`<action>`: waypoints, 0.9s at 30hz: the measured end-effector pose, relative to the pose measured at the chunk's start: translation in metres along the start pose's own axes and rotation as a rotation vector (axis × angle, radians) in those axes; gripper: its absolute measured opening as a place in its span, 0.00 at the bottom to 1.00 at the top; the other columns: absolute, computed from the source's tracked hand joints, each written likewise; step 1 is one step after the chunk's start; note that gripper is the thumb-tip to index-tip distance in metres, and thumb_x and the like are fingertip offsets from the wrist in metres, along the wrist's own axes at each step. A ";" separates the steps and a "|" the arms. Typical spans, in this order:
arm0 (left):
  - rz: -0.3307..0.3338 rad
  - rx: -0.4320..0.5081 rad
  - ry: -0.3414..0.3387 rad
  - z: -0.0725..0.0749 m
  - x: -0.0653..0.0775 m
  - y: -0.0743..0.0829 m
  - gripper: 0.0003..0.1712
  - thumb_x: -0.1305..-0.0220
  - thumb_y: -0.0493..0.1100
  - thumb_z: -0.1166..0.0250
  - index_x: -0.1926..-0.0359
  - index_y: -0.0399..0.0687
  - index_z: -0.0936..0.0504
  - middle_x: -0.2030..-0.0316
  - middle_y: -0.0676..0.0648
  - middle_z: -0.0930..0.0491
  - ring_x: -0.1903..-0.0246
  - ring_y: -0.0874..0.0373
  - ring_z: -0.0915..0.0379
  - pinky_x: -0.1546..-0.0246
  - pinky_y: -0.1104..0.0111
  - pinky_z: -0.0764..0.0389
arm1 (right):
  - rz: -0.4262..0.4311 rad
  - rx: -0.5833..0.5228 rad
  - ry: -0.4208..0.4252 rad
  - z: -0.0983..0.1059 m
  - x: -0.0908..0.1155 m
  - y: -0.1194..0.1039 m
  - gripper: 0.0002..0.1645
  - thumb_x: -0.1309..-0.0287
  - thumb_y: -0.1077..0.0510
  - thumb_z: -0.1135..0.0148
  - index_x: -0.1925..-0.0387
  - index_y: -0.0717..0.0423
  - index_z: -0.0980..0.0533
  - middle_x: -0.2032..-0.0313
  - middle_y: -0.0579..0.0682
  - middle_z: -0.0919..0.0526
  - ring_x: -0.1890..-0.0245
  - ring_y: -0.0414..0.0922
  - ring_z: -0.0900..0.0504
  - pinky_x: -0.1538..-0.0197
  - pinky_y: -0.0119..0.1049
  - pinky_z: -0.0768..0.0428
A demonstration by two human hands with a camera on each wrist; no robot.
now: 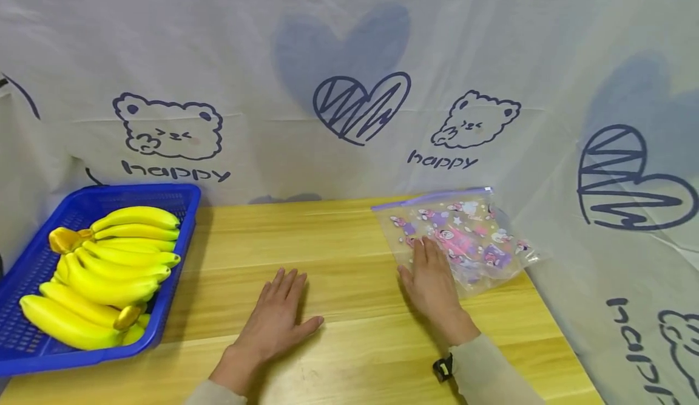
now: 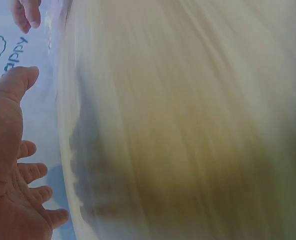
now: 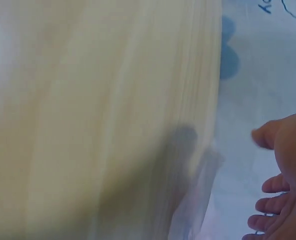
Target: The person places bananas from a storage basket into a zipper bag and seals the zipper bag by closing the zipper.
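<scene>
My left hand (image 1: 280,320) is held over the middle of the wooden table, palm down, fingers straight and thumb spread, holding nothing. In the left wrist view the same hand (image 2: 10,165) shows its palm side above its shadow on the wood. My right hand (image 1: 434,283) overlaps the near left part of a clear zip bag (image 1: 480,235), its fingers extended and holding nothing. The bag is printed with pink and purple cartoon figures and has a purple zip strip along its far edge. It lies flat at the table's right side.
A blue plastic basket (image 1: 188,235) stands at the left, holding bunches of yellow bananas (image 1: 109,277). Behind and to the right of the wooden table (image 1: 327,356) hangs a white cloth (image 1: 246,40) with bears and hearts. A dark wristband (image 1: 443,368) is on my right wrist.
</scene>
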State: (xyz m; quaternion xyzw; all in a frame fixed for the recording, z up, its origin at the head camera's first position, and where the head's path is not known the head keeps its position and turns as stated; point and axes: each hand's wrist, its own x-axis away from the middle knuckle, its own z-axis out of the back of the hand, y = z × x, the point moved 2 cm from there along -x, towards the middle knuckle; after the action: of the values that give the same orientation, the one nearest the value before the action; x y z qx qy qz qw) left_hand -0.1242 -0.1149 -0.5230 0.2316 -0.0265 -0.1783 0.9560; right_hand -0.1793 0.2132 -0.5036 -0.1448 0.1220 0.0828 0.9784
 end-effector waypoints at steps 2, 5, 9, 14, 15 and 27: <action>-0.013 0.012 0.001 -0.004 -0.005 0.006 0.54 0.31 0.67 0.34 0.19 0.39 0.42 0.20 0.33 0.44 0.18 0.33 0.56 0.22 0.38 0.50 | -0.035 -0.005 0.012 0.002 -0.002 0.006 0.42 0.30 0.52 0.36 0.28 0.77 0.37 0.28 0.76 0.35 0.26 0.71 0.35 0.23 0.63 0.38; -0.029 0.013 -0.009 -0.010 -0.012 0.015 0.52 0.30 0.65 0.33 0.20 0.40 0.40 0.20 0.34 0.42 0.18 0.35 0.53 0.21 0.39 0.49 | -0.091 0.000 0.029 0.004 -0.003 0.016 0.40 0.32 0.56 0.38 0.28 0.77 0.37 0.29 0.77 0.34 0.28 0.73 0.34 0.24 0.63 0.37; -0.049 0.015 -0.031 -0.018 -0.020 0.024 0.50 0.30 0.64 0.33 0.20 0.40 0.39 0.21 0.35 0.41 0.19 0.37 0.52 0.21 0.40 0.48 | -0.131 0.044 0.057 0.004 -0.002 0.026 0.37 0.34 0.58 0.39 0.31 0.79 0.35 0.33 0.78 0.30 0.32 0.73 0.30 0.27 0.65 0.34; -0.065 0.036 -0.062 -0.025 -0.024 0.031 0.49 0.29 0.64 0.34 0.20 0.41 0.39 0.21 0.36 0.40 0.19 0.39 0.50 0.20 0.43 0.49 | -0.137 0.133 0.067 0.001 0.001 0.034 0.26 0.36 0.63 0.41 0.41 0.77 0.28 0.45 0.74 0.20 0.43 0.71 0.21 0.35 0.67 0.27; -0.065 0.039 -0.070 -0.026 -0.025 0.031 0.49 0.28 0.64 0.35 0.20 0.41 0.39 0.21 0.36 0.40 0.19 0.39 0.50 0.20 0.44 0.49 | -0.135 0.149 0.060 0.000 0.001 0.035 0.22 0.38 0.65 0.42 0.45 0.76 0.26 0.49 0.72 0.18 0.46 0.70 0.18 0.36 0.67 0.26; -0.080 0.016 -0.093 -0.030 -0.025 0.030 0.49 0.27 0.65 0.37 0.19 0.40 0.41 0.21 0.36 0.39 0.19 0.41 0.49 0.19 0.47 0.50 | -0.036 0.038 0.250 0.002 0.006 0.035 0.13 0.38 0.70 0.40 0.53 0.67 0.16 0.55 0.63 0.10 0.51 0.62 0.11 0.34 0.64 0.25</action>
State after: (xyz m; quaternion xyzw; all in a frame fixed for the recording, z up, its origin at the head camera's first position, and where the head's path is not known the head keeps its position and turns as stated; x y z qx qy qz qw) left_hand -0.1341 -0.0679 -0.5353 0.2314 -0.0631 -0.2266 0.9440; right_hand -0.1805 0.2475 -0.5126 -0.1376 0.2417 0.0440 0.9595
